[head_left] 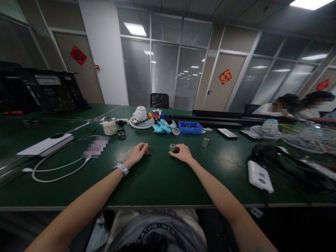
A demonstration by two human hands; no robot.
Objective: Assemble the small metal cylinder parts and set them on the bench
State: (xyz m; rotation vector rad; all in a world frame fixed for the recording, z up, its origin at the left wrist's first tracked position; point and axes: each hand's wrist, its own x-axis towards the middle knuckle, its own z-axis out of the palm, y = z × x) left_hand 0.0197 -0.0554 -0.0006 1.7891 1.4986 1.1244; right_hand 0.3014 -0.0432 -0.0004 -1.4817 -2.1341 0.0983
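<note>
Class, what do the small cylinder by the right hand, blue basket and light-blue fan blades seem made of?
Small cylinder: probably metal; greyish sheen, bright top. Blue basket: likely plastic; opaque, evenly coloured. Light-blue fan blades: probably plastic; smooth, thin, curved.

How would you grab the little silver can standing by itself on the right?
I'd pinch the silver can around its round side, thumb across from the fingers. It looks like it's standing on end, so its wall faces out all around. Coming from the near left seems easiest, since the right hand is over there.
</note>
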